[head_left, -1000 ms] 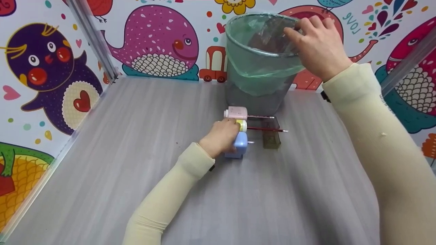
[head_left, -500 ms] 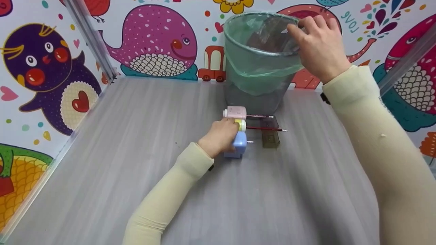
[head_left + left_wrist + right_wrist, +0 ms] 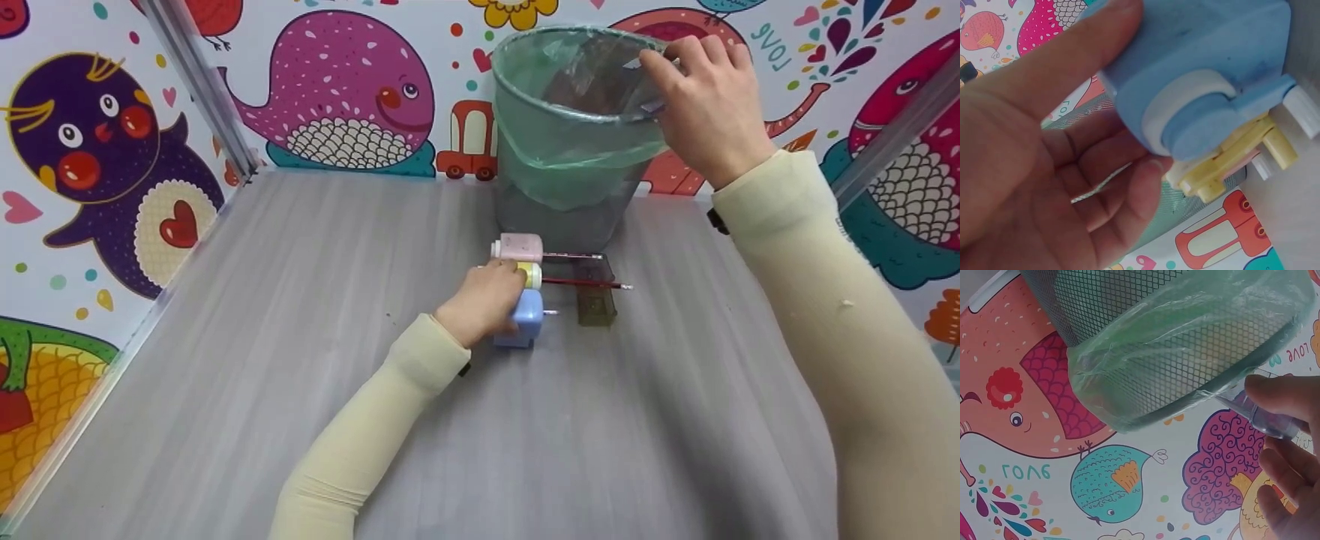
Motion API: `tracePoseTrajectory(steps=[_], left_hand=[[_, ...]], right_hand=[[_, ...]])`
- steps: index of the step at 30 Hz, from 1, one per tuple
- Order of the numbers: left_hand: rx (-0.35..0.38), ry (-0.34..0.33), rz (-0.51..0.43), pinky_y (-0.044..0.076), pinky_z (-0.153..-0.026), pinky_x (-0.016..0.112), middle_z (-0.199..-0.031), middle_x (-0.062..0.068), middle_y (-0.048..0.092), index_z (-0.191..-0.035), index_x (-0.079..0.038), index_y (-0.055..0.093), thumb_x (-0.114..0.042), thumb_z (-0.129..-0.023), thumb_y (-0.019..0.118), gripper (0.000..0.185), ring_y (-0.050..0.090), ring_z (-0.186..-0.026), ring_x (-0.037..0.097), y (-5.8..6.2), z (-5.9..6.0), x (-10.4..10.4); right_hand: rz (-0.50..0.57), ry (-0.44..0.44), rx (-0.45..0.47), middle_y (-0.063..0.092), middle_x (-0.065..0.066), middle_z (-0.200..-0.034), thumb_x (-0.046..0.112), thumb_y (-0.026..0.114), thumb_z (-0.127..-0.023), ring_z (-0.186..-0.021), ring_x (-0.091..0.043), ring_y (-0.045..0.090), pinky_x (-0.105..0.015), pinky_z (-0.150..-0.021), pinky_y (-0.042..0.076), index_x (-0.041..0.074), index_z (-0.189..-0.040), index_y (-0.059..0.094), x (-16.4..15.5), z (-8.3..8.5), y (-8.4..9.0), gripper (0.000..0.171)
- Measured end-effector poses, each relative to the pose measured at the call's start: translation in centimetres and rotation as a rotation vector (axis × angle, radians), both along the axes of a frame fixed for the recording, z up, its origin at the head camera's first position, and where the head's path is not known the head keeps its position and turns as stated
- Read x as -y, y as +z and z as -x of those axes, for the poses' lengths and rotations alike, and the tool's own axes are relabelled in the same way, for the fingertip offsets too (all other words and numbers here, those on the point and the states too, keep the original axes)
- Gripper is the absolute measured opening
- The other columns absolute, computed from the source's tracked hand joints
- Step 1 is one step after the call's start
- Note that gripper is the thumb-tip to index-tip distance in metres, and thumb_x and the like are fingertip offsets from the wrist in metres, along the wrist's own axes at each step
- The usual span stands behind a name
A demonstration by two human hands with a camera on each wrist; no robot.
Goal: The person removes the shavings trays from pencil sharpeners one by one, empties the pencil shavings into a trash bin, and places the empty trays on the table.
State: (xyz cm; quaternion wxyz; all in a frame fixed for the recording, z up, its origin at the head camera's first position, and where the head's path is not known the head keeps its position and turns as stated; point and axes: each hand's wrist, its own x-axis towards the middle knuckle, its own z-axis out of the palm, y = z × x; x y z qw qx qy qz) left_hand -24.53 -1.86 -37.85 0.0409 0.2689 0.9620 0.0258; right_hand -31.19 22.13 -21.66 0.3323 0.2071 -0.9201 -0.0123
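Note:
A blue crank pencil sharpener (image 3: 529, 311) stands on the table, its crank facing my left wrist camera. My left hand (image 3: 484, 300) holds it, thumb on one side and fingers reaching over toward the yellow sharpener (image 3: 532, 276). Beyond that stands a pink sharpener (image 3: 521, 247). Pencils stick out of their right sides, including a dark red pencil (image 3: 585, 283). My right hand (image 3: 712, 105) is at the right rim of the bin (image 3: 559, 225), pinching a clear plastic shavings drawer (image 3: 1272, 421) between thumb and fingers. Part of this drawer is hidden by the hand.
A brownish see-through drawer (image 3: 598, 309) lies on the table (image 3: 315, 247) right of the sharpeners, under the pencil ends. The mesh bin carries a green liner (image 3: 562, 172) and stands against the cartoon-printed back wall (image 3: 345, 82). Metal posts (image 3: 206, 90) edge the sides.
My right hand has shifted slightly right at the bin's rim, and more of the clear drawer shows below the thumb. The left hand and the sharpeners stay where they were.

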Motion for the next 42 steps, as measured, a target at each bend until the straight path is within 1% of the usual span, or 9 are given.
tracePoseTrajectory(steps=[6, 14, 20, 25, 29, 31, 36, 38, 42], left_hand=[[-0.004, 0.007, -0.025, 0.054, -0.097, 0.049, -0.131, 0.015, 0.063, -0.129, -0.001, 0.061, -0.029, -0.076, 0.089, 0.067, 0.059, -0.124, 0.03, -0.3, 0.0, 0.1], [0.011, 0.021, -0.027, 0.053, -0.097, 0.05, -0.132, 0.016, 0.062, -0.131, -0.001, 0.06, -0.029, -0.076, 0.089, 0.068, 0.058, -0.124, 0.032, -0.2, -0.1, 0.0], [0.027, 0.025, -0.031, 0.053, -0.098, 0.05, -0.133, 0.016, 0.062, -0.131, -0.001, 0.06, -0.028, -0.077, 0.088, 0.068, 0.058, -0.124, 0.033, -0.1, -0.1, -0.1], [0.029, 0.023, -0.022, 0.053, -0.099, 0.05, -0.133, 0.016, 0.061, -0.132, -0.001, 0.059, -0.029, -0.078, 0.088, 0.068, 0.058, -0.124, 0.032, 0.0, -0.1, -0.1], [0.025, 0.016, -0.017, 0.053, -0.098, 0.05, -0.133, 0.017, 0.061, -0.132, 0.0, 0.059, -0.03, -0.078, 0.087, 0.068, 0.058, -0.123, 0.033, 0.0, 0.0, -0.1], [0.021, 0.011, -0.015, 0.053, -0.098, 0.05, -0.133, 0.017, 0.061, -0.133, 0.0, 0.059, -0.031, -0.078, 0.087, 0.069, 0.058, -0.123, 0.033, 0.0, 0.1, -0.1], [-0.012, -0.004, 0.0, 0.054, -0.096, 0.049, -0.133, 0.016, 0.061, -0.131, 0.0, 0.059, -0.032, -0.077, 0.088, 0.068, 0.059, -0.123, 0.033, 0.0, 0.0, 0.0], [-0.014, -0.004, 0.004, 0.055, -0.096, 0.049, -0.133, 0.016, 0.061, -0.131, 0.0, 0.059, -0.032, -0.078, 0.087, 0.068, 0.059, -0.123, 0.033, -0.1, 0.0, 0.0], [0.004, 0.004, -0.005, 0.054, -0.097, 0.05, -0.134, 0.017, 0.06, -0.132, 0.0, 0.058, -0.031, -0.078, 0.087, 0.068, 0.058, -0.124, 0.034, -0.1, 0.0, 0.0]], right_hand=[[-0.02, -0.005, 0.006, 0.057, -0.026, -0.132, 0.002, 0.052, -0.099, -0.124, -0.044, 0.05, -0.058, -0.109, 0.039, 0.01, -0.143, 0.054, -0.1, -0.1, 0.0, 0.044], [0.003, -0.023, 0.008, 0.058, -0.026, -0.132, 0.002, 0.064, -0.093, -0.124, -0.043, 0.05, -0.058, -0.108, 0.039, 0.009, -0.142, 0.054, -0.2, -0.2, -0.2, 0.05], [0.016, -0.008, -0.026, 0.058, -0.025, -0.134, 0.006, 0.058, -0.098, -0.125, -0.043, 0.052, -0.057, -0.108, 0.04, 0.011, -0.142, 0.055, -0.6, -0.2, -0.6, 0.044], [0.094, -0.007, -0.001, 0.056, -0.024, -0.134, 0.012, 0.065, -0.096, -0.125, -0.042, 0.051, -0.054, -0.113, 0.04, 0.011, -0.144, 0.053, -1.0, -0.1, -0.7, 0.049], [0.193, -0.018, 0.051, 0.054, -0.023, -0.134, 0.017, 0.069, -0.094, -0.126, -0.039, 0.05, -0.05, -0.114, 0.042, 0.009, -0.145, 0.051, -1.2, -0.1, -0.7, 0.054], [0.231, -0.019, 0.076, 0.053, -0.023, -0.134, 0.016, 0.07, -0.094, -0.127, -0.038, 0.049, -0.049, -0.114, 0.042, 0.007, -0.144, 0.051, -1.3, 0.0, -0.8, 0.055], [0.27, -0.041, 0.096, 0.052, -0.024, -0.134, 0.017, 0.072, -0.093, -0.126, -0.039, 0.049, -0.049, -0.113, 0.043, 0.003, -0.143, 0.051, -1.5, 0.0, -1.0, 0.056], [0.304, -0.053, 0.102, 0.051, -0.023, -0.135, 0.022, 0.072, -0.093, -0.127, -0.037, 0.049, -0.046, -0.115, 0.042, 0.004, -0.145, 0.049, -1.6, -0.1, -1.1, 0.059], [0.408, -0.062, 0.107, 0.05, -0.019, -0.14, 0.035, 0.07, -0.094, -0.129, -0.032, 0.049, -0.041, -0.116, 0.04, 0.012, -0.153, 0.039, -1.6, -0.5, -1.4, 0.071]])
